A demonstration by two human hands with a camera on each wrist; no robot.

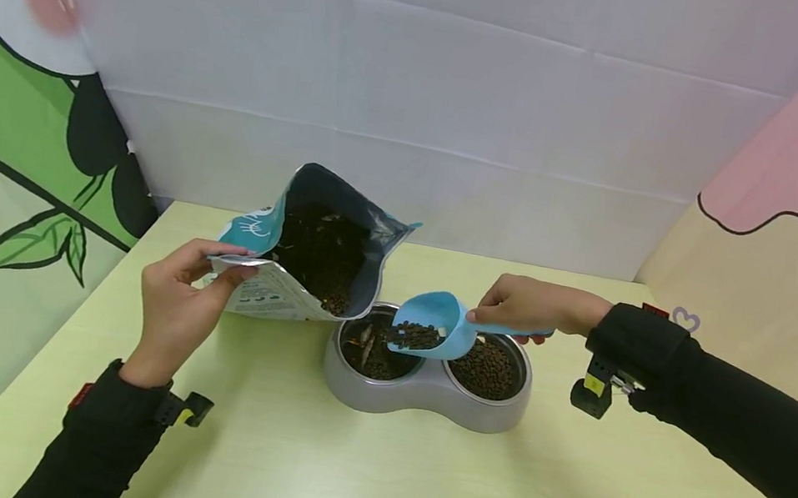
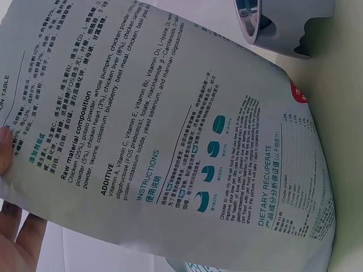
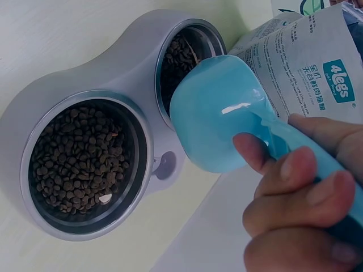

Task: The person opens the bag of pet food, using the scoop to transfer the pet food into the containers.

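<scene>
My left hand [image 1: 181, 296] pinches the near edge of an open pet food bag [image 1: 280, 288], thumb on one side and fingers on the other. The bag tilts toward the right, with dark kibble visible inside its mouth. In my right hand [image 1: 523, 306] is the handle of a blue scoop [image 1: 438, 321], which carries some kibble and hangs over the middle of a grey double bowl [image 1: 418, 394]. Both steel bowls hold kibble [image 3: 79, 161]; the left one also has paler bits. In the left wrist view, the bag's printed back fills most of the picture.
The double bowl stands on a pale wooden table [image 1: 309, 473]. Behind it hangs a white cloth backdrop [image 1: 456, 105]. Cartoon-printed cloths, green [image 1: 14, 123] on the left and pink and cream [image 1: 786, 182] on the right, flank the table.
</scene>
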